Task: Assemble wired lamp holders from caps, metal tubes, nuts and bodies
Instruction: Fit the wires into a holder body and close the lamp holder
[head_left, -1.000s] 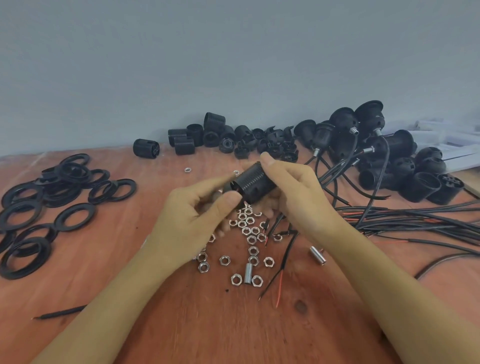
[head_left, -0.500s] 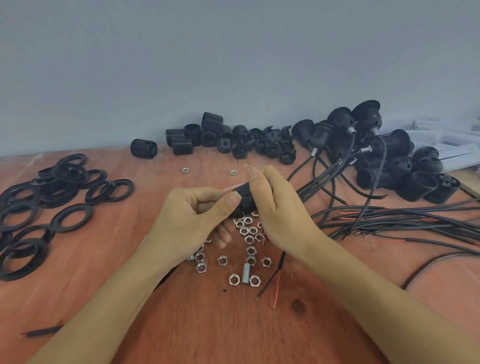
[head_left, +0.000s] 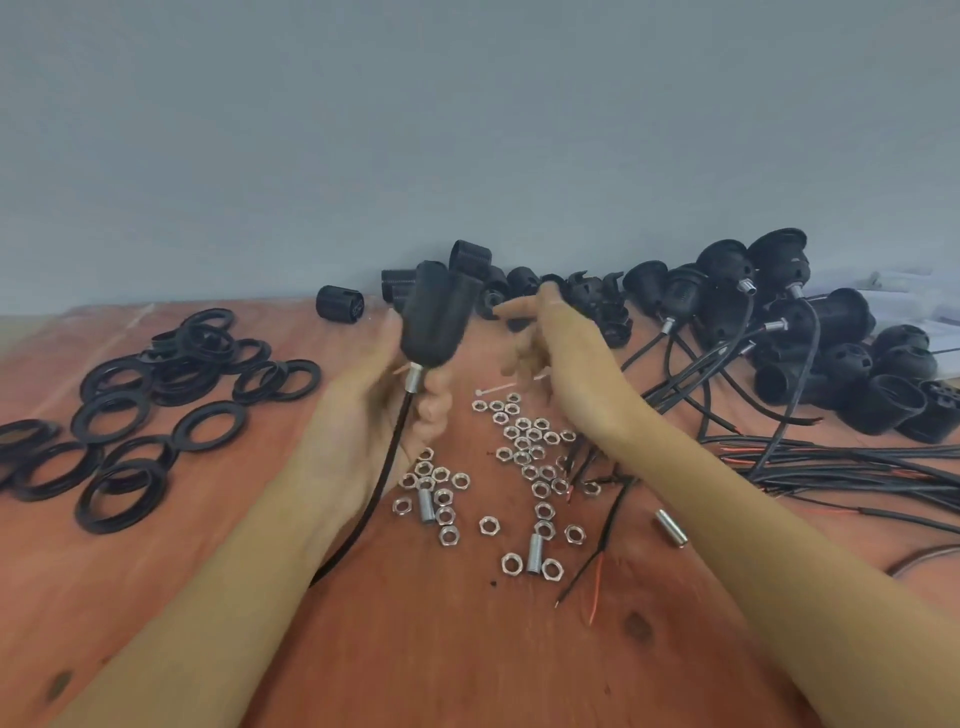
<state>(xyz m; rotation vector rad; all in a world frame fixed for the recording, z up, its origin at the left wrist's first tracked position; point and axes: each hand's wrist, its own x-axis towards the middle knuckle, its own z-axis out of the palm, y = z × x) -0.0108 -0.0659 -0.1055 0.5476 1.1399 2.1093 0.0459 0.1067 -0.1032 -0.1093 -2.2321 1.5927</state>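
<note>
While the left hand (head_left: 374, 415) grips the lower end of a black lamp holder (head_left: 439, 317), fingers curled round the spot where its metal tube (head_left: 414, 378) comes out, the right hand (head_left: 563, 364) hangs just beside it with fingers loose and spread, holding nothing. That hand is blurred, so I cannot tell whether its forefinger touches the holder. The holder is lifted above the middle of the wooden tabletop (head_left: 415, 654), nearly upright with the tube end down. Its black cable (head_left: 382, 483) drops from the tube along the left wrist toward the near edge.

Under and between the hands lie scattered hex nuts (head_left: 524, 444). Among them are loose tubes (head_left: 426, 506), with one more lying apart toward the right edge. A stripped wire (head_left: 597, 564) with red and black ends points toward the near edge.

Toward the left edge sits a pile of black rings (head_left: 130, 415), many overlapping. Along the far edge runs a row of black caps and bodies (head_left: 519, 286), with a single body (head_left: 340, 301) lying a little apart at its left end. In the far right corner finished wired holders (head_left: 753, 291) are heaped. Their leads join a bundle of cables (head_left: 841, 467) running off the right edge. Any markings on the parts are too small to read.
</note>
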